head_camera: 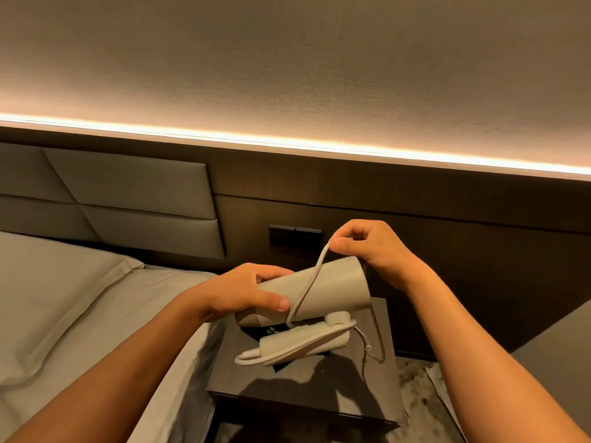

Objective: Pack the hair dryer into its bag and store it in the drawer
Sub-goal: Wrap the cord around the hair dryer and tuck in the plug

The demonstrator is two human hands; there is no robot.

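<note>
Both forearms reach in from the lower corners and meet over the dark bedside surface (323,394). On the left, the left hand (246,292) is curled round the narrow end of the hair dryer (323,290), thumb pressed along its near side and the other fingers wrapped over the top, so it has a firm grip on the barrel. Higher and to the right of the dryer, the right hand (367,247) is closed in a pinch, thumb against forefinger, holding the pale cord (308,290) and drawing it up taut.

Held in the air above the surface, the dryer has its barrel lying roughly level, long axis running left to right and tilting slightly upward toward the wide end on the right. From the pinch the cord crosses diagonally down over the barrel and passes underneath. Below the barrel the folded handle (303,343) lies nearly parallel to it, with more cord looped past its left end. Something dark, possibly the bag, lies on the surface beneath the dryer, but it is too hidden to tell. Left of the surface is a bed (64,314).
</note>
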